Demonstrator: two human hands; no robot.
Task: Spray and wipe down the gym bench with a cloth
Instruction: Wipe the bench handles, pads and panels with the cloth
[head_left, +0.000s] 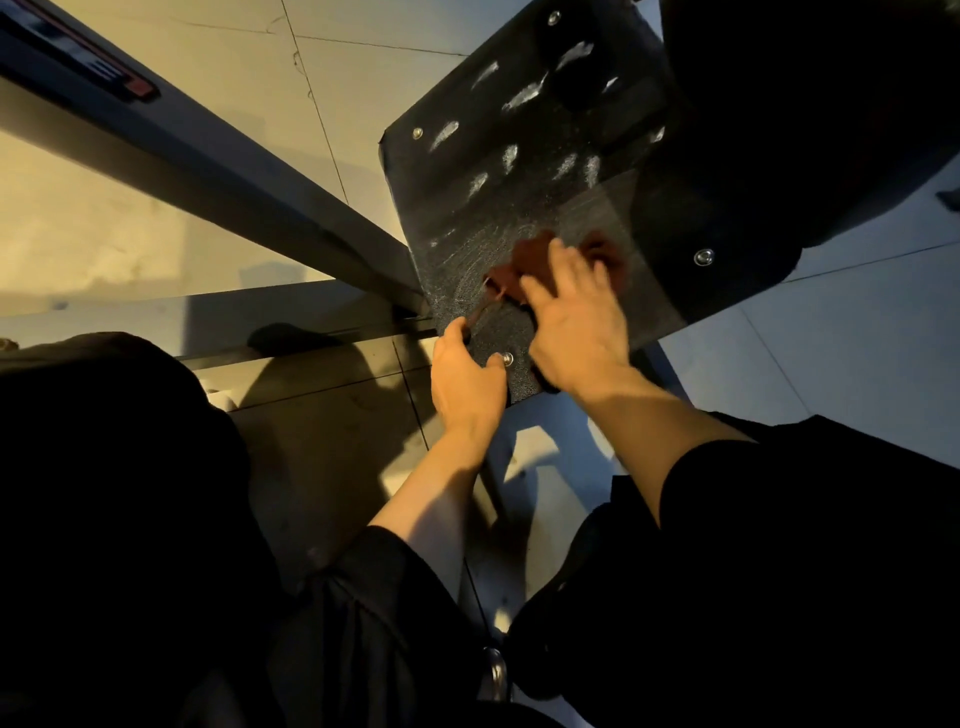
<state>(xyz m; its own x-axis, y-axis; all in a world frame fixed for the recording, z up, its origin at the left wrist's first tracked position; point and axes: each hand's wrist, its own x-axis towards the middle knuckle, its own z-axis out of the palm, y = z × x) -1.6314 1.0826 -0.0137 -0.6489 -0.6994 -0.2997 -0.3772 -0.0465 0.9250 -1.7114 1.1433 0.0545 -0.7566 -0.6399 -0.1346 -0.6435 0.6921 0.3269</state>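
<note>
Right hand (576, 332), blurred, presses a reddish cloth (535, 262) with straight fingers on the bench pad (519, 171); left hand (467, 379) grips its lower edge.

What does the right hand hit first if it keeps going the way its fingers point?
The right hand lies flat on the cloth, fingers pointing up the bench pad. Straight on it would push the cloth into the white spray patches first. No obstacle shows before them, though the pad's dark far end is hard to read.

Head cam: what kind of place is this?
Probably a gym. A black padded panel with bolts and foam streaks is being wiped with a brown cloth, beside a grey machine frame on tiled floor.
</note>
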